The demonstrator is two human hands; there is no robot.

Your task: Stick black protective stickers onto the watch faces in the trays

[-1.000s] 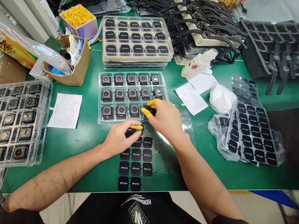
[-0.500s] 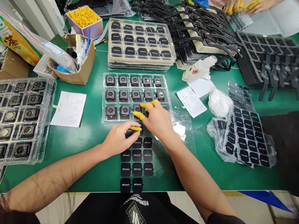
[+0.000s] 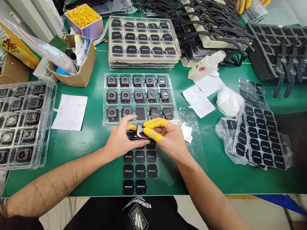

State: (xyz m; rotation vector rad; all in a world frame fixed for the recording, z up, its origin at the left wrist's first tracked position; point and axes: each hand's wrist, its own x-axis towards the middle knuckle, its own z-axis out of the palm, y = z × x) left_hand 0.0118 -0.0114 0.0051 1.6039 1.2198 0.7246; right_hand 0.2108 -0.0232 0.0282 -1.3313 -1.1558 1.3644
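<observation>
Far left of the bench (image 3: 96,169), a side tray (image 3: 48,134) of watches lying back up; paper slip (image 3: 69,111) just beside it. Left hand (image 3: 120,134): thumb and 1 yellow-capped finger around a watch (image 3: 140,131), index raised apart; can't tell how hard they press. Middle tray (image 3: 105,95) sits just behind, 3 rows of 5; front row: 2 watches back up, 1 slot showing a flat black pad (image 3: 140,113), 2 pieces label side up. Black labels (image 3: 140,171) below the hands. Right hand (image 3: 171,137): yellow-capped fingers clamped on the watch's right end. White bottle (image 3: 206,66), then label sheets (image 3: 260,134) further right.
</observation>
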